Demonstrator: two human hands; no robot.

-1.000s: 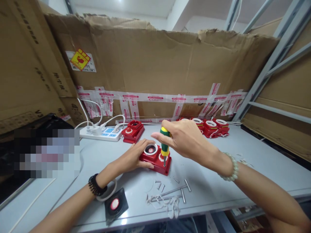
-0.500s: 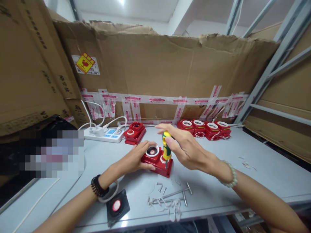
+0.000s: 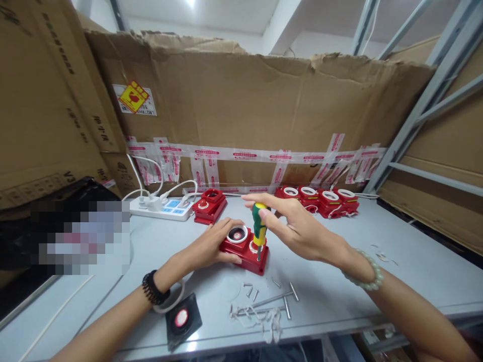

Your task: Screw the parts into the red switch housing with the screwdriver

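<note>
A red device (image 3: 249,254) with a white ring and dark centre lies on the grey table (image 3: 377,281). My left hand (image 3: 209,244) presses on its left side and holds it down. My right hand (image 3: 292,226) grips a green and yellow screwdriver (image 3: 258,227) that stands upright, its tip down on the device's right end. My fingers are partly spread around the handle.
Loose screws (image 3: 249,290), metal rods (image 3: 277,300) and white scraps lie just in front. A black square part (image 3: 181,319) sits near the front edge. More red devices stand at the back (image 3: 209,205) (image 3: 319,198). A white power strip (image 3: 162,208) is at back left. Cardboard walls the table.
My right hand's fingers have shifted around the screwdriver handle, which stays upright on the device. The left hand has not moved; the view has drifted slightly.
</note>
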